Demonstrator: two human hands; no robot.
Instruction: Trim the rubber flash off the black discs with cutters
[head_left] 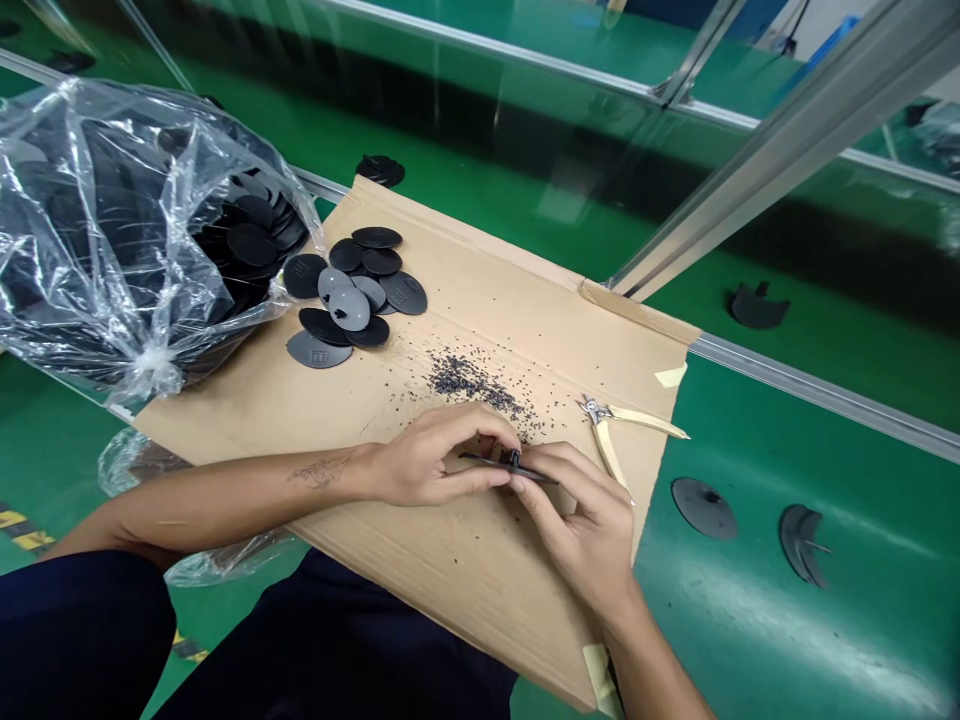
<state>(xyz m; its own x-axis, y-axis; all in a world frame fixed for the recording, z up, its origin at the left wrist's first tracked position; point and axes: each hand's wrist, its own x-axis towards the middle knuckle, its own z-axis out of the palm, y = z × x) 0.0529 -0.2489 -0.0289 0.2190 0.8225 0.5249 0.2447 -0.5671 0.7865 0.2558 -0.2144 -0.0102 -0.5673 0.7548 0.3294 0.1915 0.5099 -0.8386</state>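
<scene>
One black oval disc (519, 467) is being pinched by left grip (426, 457) and right grip (590, 512), apparently for checking, steadiness mattering next.

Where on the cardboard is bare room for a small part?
Bare cardboard: between disc pile and left forearm; nearly so, between lap and right forearm. Crowded: middle, with black bits, left hand, right hand; right side, with nippers.

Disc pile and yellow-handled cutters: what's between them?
Head view: a scatter of small black bits lies on the cardboard between the disc pile and the cutters.
</scene>
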